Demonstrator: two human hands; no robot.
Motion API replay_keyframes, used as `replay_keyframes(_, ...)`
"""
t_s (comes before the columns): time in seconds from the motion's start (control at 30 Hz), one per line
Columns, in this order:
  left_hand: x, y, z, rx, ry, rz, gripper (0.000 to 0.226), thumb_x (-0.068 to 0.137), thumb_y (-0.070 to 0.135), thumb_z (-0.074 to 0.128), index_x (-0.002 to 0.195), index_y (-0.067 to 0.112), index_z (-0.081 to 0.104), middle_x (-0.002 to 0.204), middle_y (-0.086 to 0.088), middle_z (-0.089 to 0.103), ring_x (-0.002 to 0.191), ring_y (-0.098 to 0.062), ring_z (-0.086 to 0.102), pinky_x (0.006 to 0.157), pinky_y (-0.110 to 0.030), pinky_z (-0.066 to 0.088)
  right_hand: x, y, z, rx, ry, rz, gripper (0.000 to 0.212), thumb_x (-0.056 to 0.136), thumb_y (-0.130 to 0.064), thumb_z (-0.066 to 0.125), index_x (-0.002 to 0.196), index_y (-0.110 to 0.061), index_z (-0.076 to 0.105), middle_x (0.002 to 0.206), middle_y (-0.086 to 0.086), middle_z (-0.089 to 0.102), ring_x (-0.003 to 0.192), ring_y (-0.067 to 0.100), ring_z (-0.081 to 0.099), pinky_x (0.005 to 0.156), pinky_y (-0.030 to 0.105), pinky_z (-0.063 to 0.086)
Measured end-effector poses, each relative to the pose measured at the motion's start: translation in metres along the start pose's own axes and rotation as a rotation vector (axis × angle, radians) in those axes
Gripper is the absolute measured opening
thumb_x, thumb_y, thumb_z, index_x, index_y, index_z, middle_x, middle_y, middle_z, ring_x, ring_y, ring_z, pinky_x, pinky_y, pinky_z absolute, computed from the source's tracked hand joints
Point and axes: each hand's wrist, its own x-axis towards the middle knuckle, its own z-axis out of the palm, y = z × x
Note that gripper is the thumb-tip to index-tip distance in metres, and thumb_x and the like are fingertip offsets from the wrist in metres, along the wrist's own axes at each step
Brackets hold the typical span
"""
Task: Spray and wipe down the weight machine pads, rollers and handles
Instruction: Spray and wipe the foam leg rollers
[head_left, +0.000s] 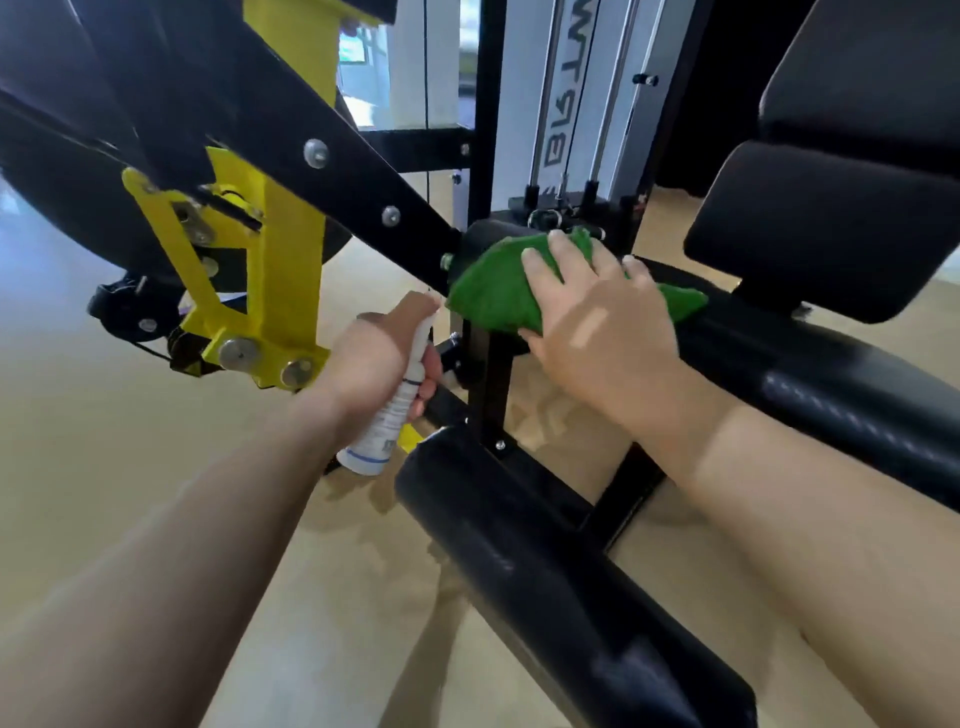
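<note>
Wiping step: right hand (597, 322), fingers spread flat, presses green cloth (493, 299) onto upper roller (831, 384) far end. Left hand (374, 358) fingers wrapped round spray bottle (392, 421), just below cloth, nozzle probably idle. Next: sweep cloth along roller, then lower roller (519, 545).

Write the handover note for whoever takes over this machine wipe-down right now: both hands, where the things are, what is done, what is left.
Left hand: grips the white spray bottle, held low beside the yellow bracket.
Right hand: fingers spread, presses the green cloth onto the end of the upper roller.
Done: wiping of the upper roller is under way; which surfaces are already wiped cannot be told.
Left: likely the rest of that roller, the lower roller and the pad on the right. No handles are in view.
</note>
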Motion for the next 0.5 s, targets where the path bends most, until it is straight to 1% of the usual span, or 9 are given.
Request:
replay_keyframes(0.07,-0.007,0.002,0.021,0.009,-0.051,-0.016,0.067,0.102,0.052,0.050,0.051,0.009,0.055,0.047,-0.012,0.051,0.037,-0.022,0.044,0.044,-0.026,0.038,-0.045,0.025,-0.011,0.012,0.038,0.077,0.076,0.093,-0.057,0.054,0.155,-0.019,0.029,0.161,0.011,0.031,0.143,0.036,0.037,0.114,0.055,0.034)
replay_keyframes(0.13,-0.012,0.005,0.039,-0.005,-0.109,-0.033,0.065,0.103,0.052,0.051,0.056,0.007,0.055,0.047,-0.010,0.051,0.037,-0.023,0.044,0.043,-0.026,0.038,-0.069,0.042,-0.019,0.019,0.006,0.179,0.077,0.092,-0.061,0.050,0.154,-0.020,0.030,0.159,0.009,0.034,0.141,0.034,0.041,0.111,0.052,0.037)
replay_keyframes(0.2,-0.015,0.011,0.050,-0.012,-0.151,-0.047,0.063,0.104,0.052,0.051,0.061,0.006,0.055,0.046,-0.007,0.052,0.036,-0.021,0.044,0.041,-0.024,0.038,-0.066,0.042,-0.022,0.029,-0.016,0.217,0.073,0.093,-0.062,0.048,0.152,-0.021,0.032,0.155,0.006,0.039,0.135,0.034,0.046,0.104,0.049,0.041)
replay_keyframes(0.27,-0.017,0.014,0.053,-0.012,-0.159,-0.045,0.064,0.103,0.053,0.051,0.060,0.006,0.056,0.046,-0.007,0.052,0.037,-0.022,0.045,0.042,-0.024,0.038,-0.038,0.028,-0.018,0.050,0.006,0.183,0.068,0.095,-0.059,0.047,0.151,-0.021,0.034,0.149,0.005,0.045,0.127,0.034,0.051,0.096,0.047,0.045)
replay_keyframes(0.3,-0.019,0.015,0.053,-0.022,-0.149,-0.045,0.065,0.102,0.054,0.052,0.058,0.006,0.056,0.047,-0.009,0.052,0.038,-0.022,0.045,0.042,-0.025,0.039,-0.018,0.019,-0.015,0.071,0.006,0.153,0.068,0.096,-0.058,0.047,0.151,-0.021,0.033,0.149,0.004,0.045,0.126,0.034,0.051,0.095,0.046,0.044)
replay_keyframes(0.37,-0.026,0.016,0.051,-0.051,-0.131,-0.056,0.066,0.101,0.055,0.052,0.056,0.008,0.057,0.049,-0.011,0.052,0.039,-0.023,0.044,0.043,-0.026,0.039,0.015,-0.001,-0.014,0.118,-0.071,0.118,0.069,0.097,-0.057,0.047,0.154,-0.022,0.029,0.152,0.003,0.040,0.131,0.034,0.046,0.101,0.047,0.040)
replay_keyframes(0.4,-0.030,0.016,0.051,-0.060,-0.141,-0.057,0.065,0.100,0.055,0.053,0.056,0.008,0.057,0.050,-0.011,0.052,0.039,-0.023,0.044,0.043,-0.026,0.039,0.020,-0.006,-0.011,0.116,-0.081,0.121,0.069,0.097,-0.056,0.048,0.154,-0.022,0.029,0.153,0.003,0.039,0.133,0.034,0.044,0.103,0.048,0.038)
replay_keyframes(0.5,-0.043,0.014,0.058,-0.066,-0.205,-0.079,0.061,0.101,0.052,0.054,0.059,0.007,0.056,0.048,-0.009,0.052,0.037,-0.021,0.043,0.041,-0.024,0.037,-0.018,0.004,-0.011,0.061,0.012,0.146,0.067,0.097,-0.048,0.053,0.154,-0.020,0.032,0.158,0.005,0.036,0.141,0.033,0.038,0.111,0.049,0.033)
